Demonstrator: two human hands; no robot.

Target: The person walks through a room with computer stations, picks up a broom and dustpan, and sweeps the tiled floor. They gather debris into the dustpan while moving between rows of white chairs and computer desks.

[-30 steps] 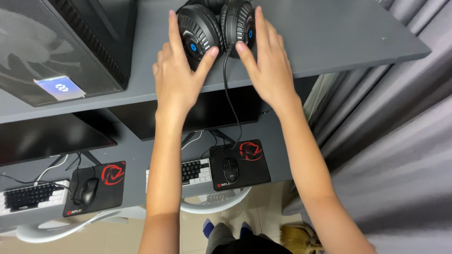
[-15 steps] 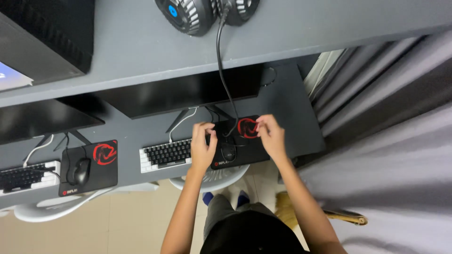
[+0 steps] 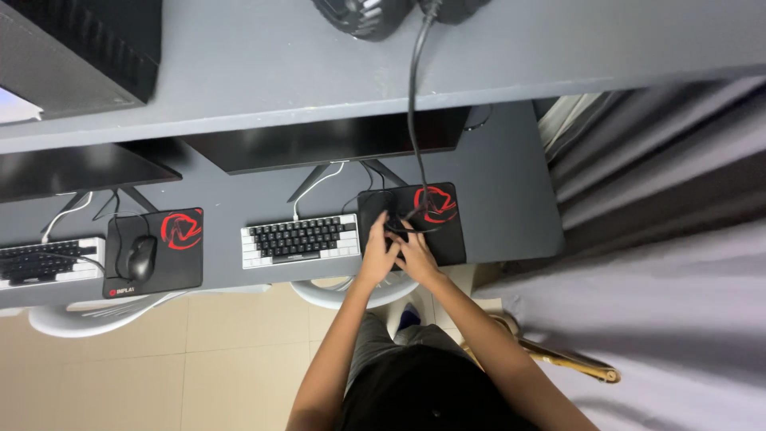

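Grey desk (image 3: 511, 215), centre frame. Left hand (image 3: 378, 254) and right hand (image 3: 415, 257) closed together over black mouse (image 3: 396, 233) on red-logo black mousepad (image 3: 443, 227). Step: gripping mouse. Next: steady, cable-aware handling.

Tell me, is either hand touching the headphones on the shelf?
No, both the left hand and the right hand are down on the mouse pad, far from the headphones above.

My dark grey desk (image 3: 511, 207) carries two black mouse pads (image 3: 155, 251) with red logos, two keyboards (image 3: 299, 239) and monitor stands; the shelf (image 3: 239, 72) above holds headphones (image 3: 375, 12).
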